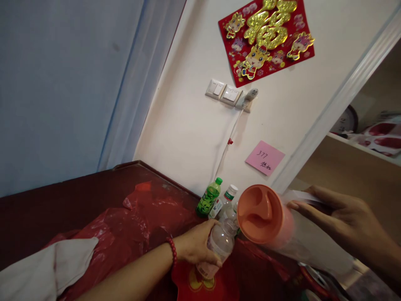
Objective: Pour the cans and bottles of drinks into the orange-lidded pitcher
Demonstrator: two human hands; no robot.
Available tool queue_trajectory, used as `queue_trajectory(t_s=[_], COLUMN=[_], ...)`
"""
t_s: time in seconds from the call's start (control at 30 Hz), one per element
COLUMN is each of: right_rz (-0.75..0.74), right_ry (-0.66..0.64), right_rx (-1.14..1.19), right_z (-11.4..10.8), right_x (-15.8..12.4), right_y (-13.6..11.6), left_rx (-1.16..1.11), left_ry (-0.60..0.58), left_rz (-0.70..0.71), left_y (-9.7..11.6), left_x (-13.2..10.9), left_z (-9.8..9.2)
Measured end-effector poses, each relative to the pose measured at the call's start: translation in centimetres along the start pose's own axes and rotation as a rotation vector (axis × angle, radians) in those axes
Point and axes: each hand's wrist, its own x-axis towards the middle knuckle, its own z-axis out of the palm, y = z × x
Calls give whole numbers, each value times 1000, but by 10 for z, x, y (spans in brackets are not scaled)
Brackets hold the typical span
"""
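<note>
My left hand, with a red bead bracelet at the wrist, is wrapped round a clear plastic bottle. The bottle leans, its neck toward the wall, above a red cloth or mat with a gold print. In my right hand is the pale handle of a pitcher with an orange lid. The pitcher is tipped over, its lid end close to the bottle's neck. Whether the two touch, I cannot tell. Its lower body is blurred and see-through.
Behind the bottle, a green drink bottle and a white-capped bottle stand against the wall. Crumpled red plastic covers part of the dark red table. A white cord hangs from the socket. A can stands lower right.
</note>
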Motion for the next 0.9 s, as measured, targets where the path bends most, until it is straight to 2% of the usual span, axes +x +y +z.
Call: queue_trajectory(t_s=[0.3,0.7,0.9], right_rz=[-73,-61,-64], right_ry=[-75,-20,-52], right_rx=[27,14,14], right_z=[-2,-2,-1], right_x=[1,2,2], right_y=[2,-2,-1], left_rx=[-21,27,25], left_ry=[1,-2,-5], left_rz=[18,-2,-15], left_y=[-3,3,5], left_x=[1,-1,-1], left_z=[0,-1,-1])
